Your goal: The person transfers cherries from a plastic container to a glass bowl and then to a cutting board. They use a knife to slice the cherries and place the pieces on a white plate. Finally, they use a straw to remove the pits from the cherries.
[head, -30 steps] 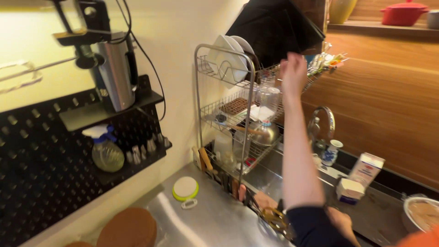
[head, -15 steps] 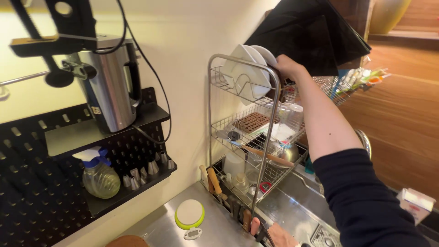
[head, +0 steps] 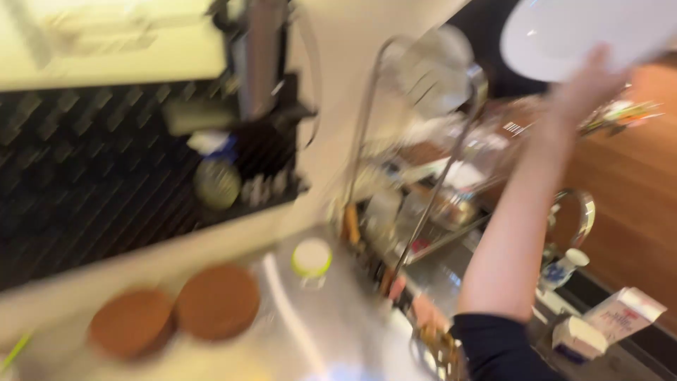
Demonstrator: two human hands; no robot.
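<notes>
One hand up: right hand (head: 589, 88), upper right of frame
Fingers: clamped on white plate (head: 578, 32)
Plate spot: just above the fingers, tilted, right of dish rack (head: 423, 141)
Left hand: can't see it

One arm raised high, dark sleeve pushed up, hands (only one visible) (head: 592, 81) lifted overhead, blurred
</notes>
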